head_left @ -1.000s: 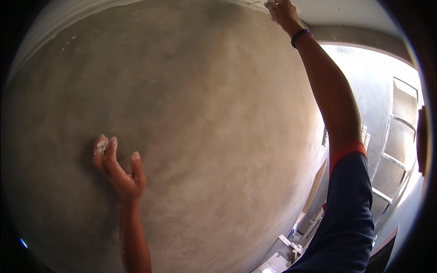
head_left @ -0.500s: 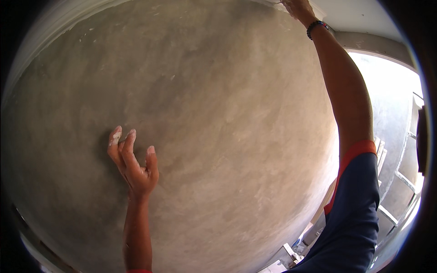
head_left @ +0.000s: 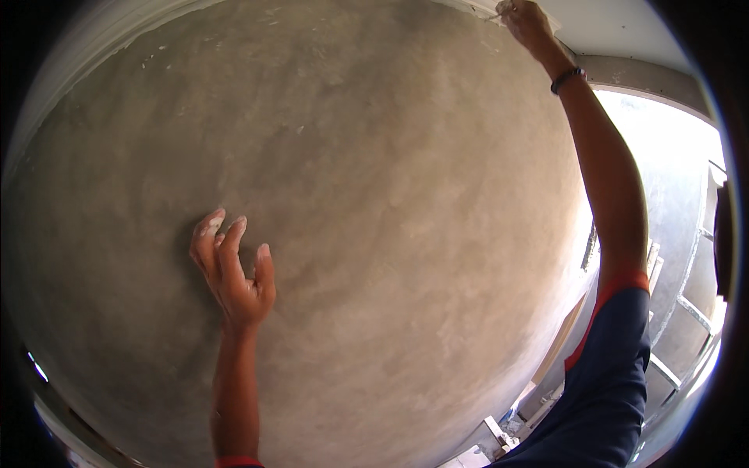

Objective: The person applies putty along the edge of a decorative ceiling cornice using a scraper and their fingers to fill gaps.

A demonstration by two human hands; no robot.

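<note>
My left hand [head_left: 234, 269] is raised in front of a grey plastered wall [head_left: 398, 203], its loosely bent fingers apart and smeared with white paste, casting a shadow on the wall. At the top right my right hand [head_left: 524, 25], with a dark beaded bracelet on the wrist, reaches up to the white edging [head_left: 460, 8] where wall meets ceiling. Its fingers are closed around something small and thin, also whitish with paste, that I cannot make out.
A white ceiling [head_left: 624, 31] and grey beam [head_left: 640, 72] are at the upper right. Beyond the wall's right end is a bright opening with a paler wall [head_left: 667, 203] and a framed panel [head_left: 694, 312]. Pale boards and odd items [head_left: 499, 437] lie low at the right.
My left hand appears farther right and higher than a second ago, fingers still bent. My right hand has shifted right along the top edge and slightly down. The whole view has shifted somewhat.
</note>
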